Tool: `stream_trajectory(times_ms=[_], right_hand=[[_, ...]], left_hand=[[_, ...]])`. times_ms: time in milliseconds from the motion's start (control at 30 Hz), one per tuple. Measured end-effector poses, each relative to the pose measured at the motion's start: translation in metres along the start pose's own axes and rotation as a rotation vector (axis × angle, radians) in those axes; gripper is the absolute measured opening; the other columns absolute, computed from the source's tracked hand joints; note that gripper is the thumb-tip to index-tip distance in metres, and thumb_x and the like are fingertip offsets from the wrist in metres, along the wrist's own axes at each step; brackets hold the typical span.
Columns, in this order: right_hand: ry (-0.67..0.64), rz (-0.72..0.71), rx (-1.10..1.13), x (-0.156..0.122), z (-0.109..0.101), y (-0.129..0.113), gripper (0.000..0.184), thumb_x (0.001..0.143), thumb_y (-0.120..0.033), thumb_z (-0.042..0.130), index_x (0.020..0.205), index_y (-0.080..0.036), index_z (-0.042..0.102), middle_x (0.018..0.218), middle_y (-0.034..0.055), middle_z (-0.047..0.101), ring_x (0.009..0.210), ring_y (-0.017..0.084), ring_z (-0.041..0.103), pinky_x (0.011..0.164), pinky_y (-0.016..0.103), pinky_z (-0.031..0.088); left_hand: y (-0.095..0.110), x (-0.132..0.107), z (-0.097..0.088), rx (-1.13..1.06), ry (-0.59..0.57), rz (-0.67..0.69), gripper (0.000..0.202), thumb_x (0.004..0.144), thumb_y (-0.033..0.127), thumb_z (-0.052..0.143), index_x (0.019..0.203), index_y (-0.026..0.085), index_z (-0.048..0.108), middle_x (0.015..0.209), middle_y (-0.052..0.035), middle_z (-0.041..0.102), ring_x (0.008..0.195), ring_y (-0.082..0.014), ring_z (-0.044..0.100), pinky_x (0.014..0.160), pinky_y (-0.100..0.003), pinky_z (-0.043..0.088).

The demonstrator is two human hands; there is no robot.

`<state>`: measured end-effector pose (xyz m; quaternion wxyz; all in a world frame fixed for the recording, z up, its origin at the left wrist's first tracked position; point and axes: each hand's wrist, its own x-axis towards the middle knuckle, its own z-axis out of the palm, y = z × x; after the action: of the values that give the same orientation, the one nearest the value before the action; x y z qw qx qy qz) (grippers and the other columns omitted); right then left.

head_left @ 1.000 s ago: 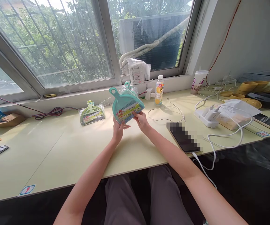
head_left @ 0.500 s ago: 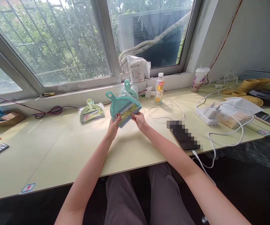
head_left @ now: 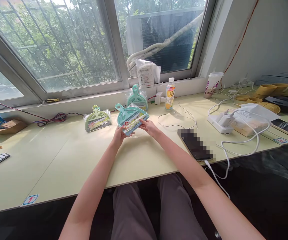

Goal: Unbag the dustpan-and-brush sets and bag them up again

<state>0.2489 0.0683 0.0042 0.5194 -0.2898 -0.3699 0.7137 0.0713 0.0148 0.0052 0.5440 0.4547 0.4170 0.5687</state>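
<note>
Both my hands hold a teal mini dustpan set (head_left: 129, 116) in clear wrapping, low over the pale green desk (head_left: 66, 160). My left hand (head_left: 119, 135) pinches its lower left corner and my right hand (head_left: 151, 127) grips its right edge. A second teal dustpan set (head_left: 137, 98) lies just behind it near the window sill. A light green dustpan set (head_left: 97, 120) lies to the left on the desk.
A drink bottle (head_left: 170, 94), a white packet (head_left: 146, 75) and a cup (head_left: 212, 85) stand along the sill. A phone (head_left: 195, 146), white cables (head_left: 239, 140), a charger block (head_left: 222, 120), yellow bowls (head_left: 266, 93) and another phone (head_left: 287, 126) fill the right side. A cardboard box (head_left: 7, 126) sits far left.
The teal dustpan set has come down from raised and upright to low and nearly flat over the desk, uncovering the second teal set behind it. Both hands moved down with it.
</note>
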Motion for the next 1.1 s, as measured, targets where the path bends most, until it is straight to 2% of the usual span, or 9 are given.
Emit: stream_trajectory(times_ms=[167,267,333,400,467,600,767,967,1100], right_hand=[[-0.039,-0.078,-0.301,-0.004,0.000,-0.007,0.017,0.087,-0.025,0.062,0.088,-0.010,0.069,0.082,0.0121,0.074,0.080,0.020,0.073,0.085,0.036,0.058],[0.110,-0.434,-0.705,-0.005,-0.008,-0.014,0.024,0.090,-0.018,0.052,0.108,-0.016,0.068,0.108,0.0113,0.071,0.102,0.023,0.068,0.094,0.042,0.054],[0.108,-0.697,-1.036,-0.006,-0.015,-0.018,0.042,0.086,-0.010,0.054,0.124,-0.026,0.062,0.135,0.0064,0.057,0.128,0.024,0.052,0.106,0.046,0.044],[0.051,-0.845,-1.289,-0.005,-0.021,-0.018,0.060,0.081,-0.006,0.060,0.134,-0.033,0.053,0.150,0.0009,0.041,0.143,0.024,0.031,0.113,0.050,0.034],[0.030,-0.895,-1.384,-0.002,-0.025,-0.014,0.058,0.080,-0.009,0.065,0.131,-0.034,0.056,0.150,-0.0004,0.040,0.144,0.026,0.027,0.113,0.052,0.031],[0.039,-0.895,-1.257,0.005,-0.027,-0.006,0.014,0.086,-0.023,0.063,0.093,-0.028,0.074,0.120,0.0015,0.067,0.121,0.025,0.053,0.102,0.046,0.040],[0.132,-0.854,-1.048,0.009,-0.029,-0.007,0.013,0.085,-0.033,0.064,0.080,-0.024,0.072,0.087,0.0036,0.073,0.092,0.022,0.061,0.090,0.039,0.045],[0.249,-0.770,-0.940,0.007,-0.030,-0.008,0.015,0.079,-0.036,0.068,0.076,-0.021,0.069,0.104,0.0076,0.062,0.104,0.023,0.055,0.091,0.038,0.045],[0.217,-0.708,-0.873,0.009,-0.028,-0.002,0.009,0.078,-0.028,0.065,0.082,-0.021,0.067,0.114,0.0081,0.057,0.109,0.022,0.054,0.094,0.037,0.045]], left_hand=[[0.008,0.004,-0.012,-0.154,0.191,0.019,0.040,0.071,0.019,0.052,0.110,0.011,0.057,0.099,-0.0114,0.069,0.076,-0.0222,0.069,0.057,-0.033,0.059],[0.015,0.005,-0.024,-0.254,0.309,-0.013,0.031,0.073,0.014,0.049,0.102,0.012,0.056,0.087,-0.0077,0.067,0.063,-0.0149,0.065,0.046,-0.022,0.053],[0.019,0.005,-0.033,-0.280,0.339,-0.065,0.027,0.074,0.014,0.048,0.101,0.012,0.055,0.079,-0.0059,0.065,0.053,-0.0117,0.061,0.038,-0.017,0.046],[0.020,0.005,-0.040,-0.284,0.328,-0.106,0.026,0.076,0.013,0.048,0.101,0.013,0.054,0.074,-0.0042,0.064,0.048,-0.0102,0.057,0.035,-0.016,0.042],[0.019,0.005,-0.045,-0.264,0.291,-0.131,0.026,0.076,0.013,0.048,0.102,0.013,0.054,0.072,-0.0030,0.063,0.044,-0.0092,0.055,0.034,-0.016,0.041],[0.013,0.005,-0.047,-0.169,0.158,-0.176,0.026,0.079,0.014,0.052,0.104,0.013,0.056,0.072,-0.0024,0.064,0.042,-0.0081,0.054,0.036,-0.016,0.044],[0.010,0.001,-0.045,-0.016,-0.031,-0.191,0.025,0.080,0.021,0.060,0.103,0.012,0.058,0.068,0.0000,0.063,0.042,-0.0074,0.055,0.042,-0.018,0.048],[0.011,-0.004,-0.038,0.162,-0.190,-0.185,0.027,0.074,0.024,0.069,0.093,0.013,0.053,0.061,0.0012,0.061,0.047,-0.0120,0.062,0.039,-0.017,0.043],[0.011,-0.005,-0.037,0.210,-0.243,-0.170,0.034,0.076,0.029,0.069,0.100,0.014,0.050,0.064,0.0009,0.062,0.051,-0.0141,0.065,0.039,-0.017,0.041]])
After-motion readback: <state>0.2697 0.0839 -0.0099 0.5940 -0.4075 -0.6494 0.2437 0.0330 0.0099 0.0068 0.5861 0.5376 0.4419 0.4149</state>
